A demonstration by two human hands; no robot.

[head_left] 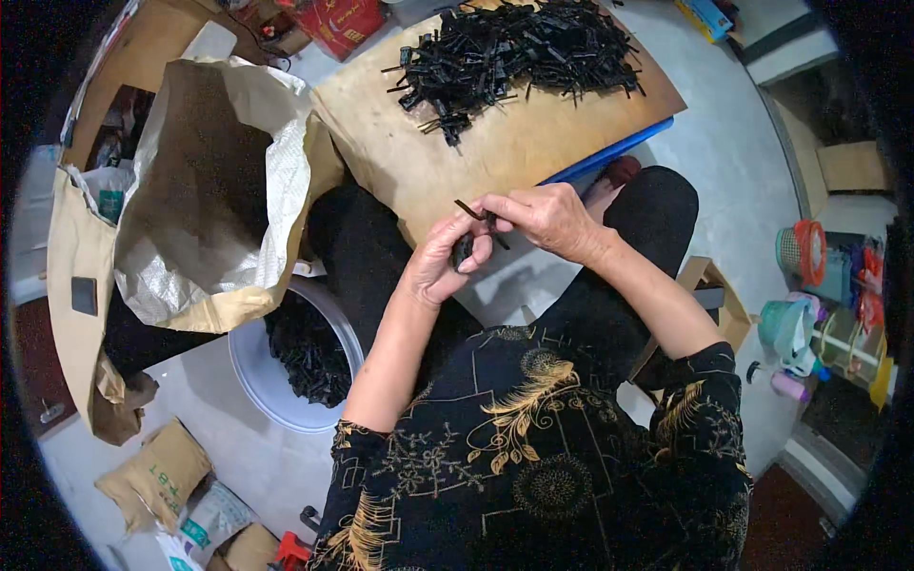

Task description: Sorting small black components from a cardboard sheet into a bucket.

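Over my lap, just off the near edge of a tan board (371, 114), my two hands meet around a small black plastic part (490, 221) with thin bars sticking out. My left hand (443, 257) is closed, with a black piece (463, 251) showing in its curled fingers. With thumb and forefinger my right hand (547, 219) pinches the black part from the other side. At the far end of the board lies a heap of similar black plastic parts (514, 57). The fingers hide much of what is held.
A large open woven sack (205, 190) stands on my left. Below it a white tub (249, 376) holds more black parts. A blue edge (609, 152) shows under the board. Brown packages (157, 471) lie at lower left; baskets (802, 252) stand far right.
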